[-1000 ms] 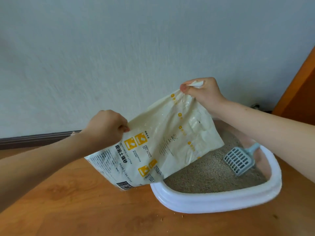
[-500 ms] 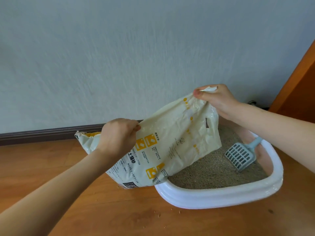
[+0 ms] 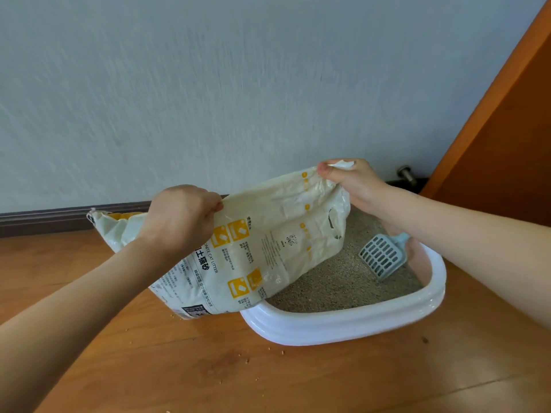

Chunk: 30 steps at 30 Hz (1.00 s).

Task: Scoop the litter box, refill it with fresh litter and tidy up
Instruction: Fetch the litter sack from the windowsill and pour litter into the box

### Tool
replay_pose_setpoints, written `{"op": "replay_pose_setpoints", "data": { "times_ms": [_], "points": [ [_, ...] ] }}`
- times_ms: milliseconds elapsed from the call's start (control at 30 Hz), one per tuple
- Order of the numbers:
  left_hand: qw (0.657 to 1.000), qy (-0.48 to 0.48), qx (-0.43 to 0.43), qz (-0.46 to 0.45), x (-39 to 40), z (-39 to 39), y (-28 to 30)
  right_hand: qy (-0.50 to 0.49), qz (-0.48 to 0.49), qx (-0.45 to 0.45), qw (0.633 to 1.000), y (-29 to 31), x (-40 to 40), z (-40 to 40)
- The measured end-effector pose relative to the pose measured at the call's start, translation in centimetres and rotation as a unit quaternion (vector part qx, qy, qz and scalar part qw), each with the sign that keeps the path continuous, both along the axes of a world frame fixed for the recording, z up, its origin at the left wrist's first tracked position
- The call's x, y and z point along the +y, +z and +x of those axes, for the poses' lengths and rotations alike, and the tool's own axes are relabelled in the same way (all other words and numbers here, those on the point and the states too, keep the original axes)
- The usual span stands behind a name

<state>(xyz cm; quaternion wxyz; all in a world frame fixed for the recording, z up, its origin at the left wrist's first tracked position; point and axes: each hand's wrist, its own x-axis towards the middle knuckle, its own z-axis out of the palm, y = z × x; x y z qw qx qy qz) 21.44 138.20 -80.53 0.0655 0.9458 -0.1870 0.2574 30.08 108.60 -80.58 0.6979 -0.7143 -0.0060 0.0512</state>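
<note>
A cream cat litter bag (image 3: 268,248) with yellow icons hangs tilted over the left end of the white litter box (image 3: 343,323). My left hand (image 3: 182,216) grips the bag's upper edge near the middle. My right hand (image 3: 348,180) pinches the bag's raised corner above the box. The bag looks slack. Its lower end hides the box's left part. Beige litter (image 3: 343,281) fills the box. A pale blue slotted scoop (image 3: 383,257) lies in the litter at the right, its handle partly behind my right forearm.
The box sits on a wooden floor (image 3: 268,377) with scattered litter crumbs (image 3: 247,360) in front. A grey wall and dark baseboard (image 3: 59,217) run behind. An orange wooden door (image 3: 507,144) stands at the right, with a metal doorstop (image 3: 406,174) by it.
The bag's raised corner and my right hand have dropped a little. More of the bag's left end shows behind my left hand. The view has shifted slightly.
</note>
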Motion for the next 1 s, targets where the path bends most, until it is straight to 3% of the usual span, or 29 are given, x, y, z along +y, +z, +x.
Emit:
{"op": "replay_pose_setpoints", "data": {
  "times_ms": [200,1000],
  "points": [
    [1.000,-0.011,0.009,0.009,-0.6,0.0,-0.3,0.008,0.018,0.046,0.999,-1.8,-0.4,0.1],
    [0.998,-0.002,0.039,0.040,-1.7,0.1,-0.7,-0.023,0.024,0.087,0.996,-4.7,-0.2,0.3]
  ]
}}
